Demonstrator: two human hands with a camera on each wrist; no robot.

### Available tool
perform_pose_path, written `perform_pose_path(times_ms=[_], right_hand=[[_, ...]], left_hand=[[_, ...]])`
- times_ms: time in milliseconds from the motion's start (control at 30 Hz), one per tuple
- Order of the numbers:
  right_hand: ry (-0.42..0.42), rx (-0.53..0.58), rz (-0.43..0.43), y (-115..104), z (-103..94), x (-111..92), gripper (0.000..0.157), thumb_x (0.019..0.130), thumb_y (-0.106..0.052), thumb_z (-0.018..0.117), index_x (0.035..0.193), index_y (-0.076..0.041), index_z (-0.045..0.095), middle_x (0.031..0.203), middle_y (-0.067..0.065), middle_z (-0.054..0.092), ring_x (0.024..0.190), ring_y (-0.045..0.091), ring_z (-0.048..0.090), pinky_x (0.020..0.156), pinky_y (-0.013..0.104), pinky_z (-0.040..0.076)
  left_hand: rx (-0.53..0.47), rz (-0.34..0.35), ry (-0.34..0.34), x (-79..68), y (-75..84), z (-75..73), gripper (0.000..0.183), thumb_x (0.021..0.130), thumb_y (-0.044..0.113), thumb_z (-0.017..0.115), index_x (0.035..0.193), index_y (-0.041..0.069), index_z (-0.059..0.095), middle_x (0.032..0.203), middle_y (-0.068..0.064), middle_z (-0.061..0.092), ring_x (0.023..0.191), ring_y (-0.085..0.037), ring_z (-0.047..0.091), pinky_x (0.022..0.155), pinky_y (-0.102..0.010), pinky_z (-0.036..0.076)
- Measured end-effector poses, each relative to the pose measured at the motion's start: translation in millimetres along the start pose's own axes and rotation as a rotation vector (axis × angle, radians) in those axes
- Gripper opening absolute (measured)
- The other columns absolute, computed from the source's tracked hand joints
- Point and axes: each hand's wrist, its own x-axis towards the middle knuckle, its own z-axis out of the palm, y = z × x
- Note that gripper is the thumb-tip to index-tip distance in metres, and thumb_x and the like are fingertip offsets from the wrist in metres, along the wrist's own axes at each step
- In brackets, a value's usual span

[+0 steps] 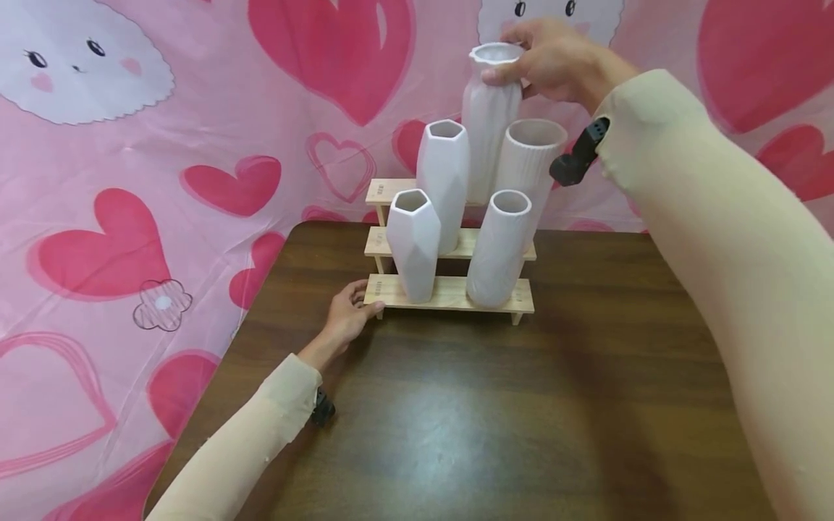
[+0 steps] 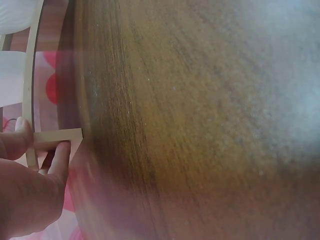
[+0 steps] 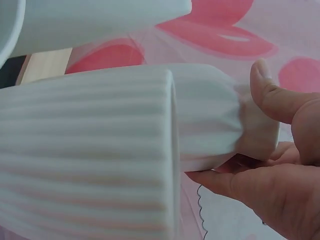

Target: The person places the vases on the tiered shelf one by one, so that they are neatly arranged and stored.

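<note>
My right hand grips the neck of a tall white vase with a wavy rim, at the back of a three-step wooden stand. In the right wrist view the thumb and fingers lie on either side of this vase's neck. Down at the lowest step's left end, my left hand pinches the board. Its thumb lies on the board and its fingers reach under by the short leg, as the left wrist view shows.
A ribbed white vase and a faceted one stand on the middle step. Another faceted vase and a rounded one stand on the lowest. Behind the brown table hangs a pink heart-print cloth.
</note>
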Motion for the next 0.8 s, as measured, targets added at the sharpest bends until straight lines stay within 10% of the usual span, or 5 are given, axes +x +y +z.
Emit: perform_pose_path(times_ms=[200,567,800], right_hand=[[-0.027,0.089,0.001,4,-2.1,3,0.064,0.081,-0.025,0.076,0.134,-0.013,0.044,0.119,0.000,0.046,0.106,0.019,0.049,0.088,0.032,0.048],[-0.011,0.217,-0.060,17,-5.3,-11,0.076,0.091,-0.037,0.060,0.154,-0.029,0.019,0.152,-0.001,0.031,0.134,0.021,0.033,0.115,0.042,0.019],[0.120,0.076,-0.175,43,-23.3,-50,0.062,0.099,-0.039,0.049,0.153,-0.020,0.024,0.158,-0.004,0.022,0.144,0.014,0.018,0.117,0.038,0.010]], left_hand=[[-0.005,0.010,0.001,-1.0,-1.9,2.0,0.059,0.089,0.005,0.068,0.142,0.004,0.041,0.128,-0.016,0.058,0.113,-0.026,0.057,0.080,-0.024,0.047],[-0.012,0.024,0.001,1.5,-5.6,1.1,0.059,0.089,0.003,0.068,0.141,0.002,0.041,0.128,-0.018,0.057,0.112,-0.026,0.058,0.077,-0.020,0.047],[-0.056,0.003,-0.030,2.6,-11.7,-3.0,0.059,0.088,0.003,0.068,0.141,0.001,0.041,0.128,-0.018,0.056,0.108,-0.025,0.058,0.080,-0.023,0.050]])
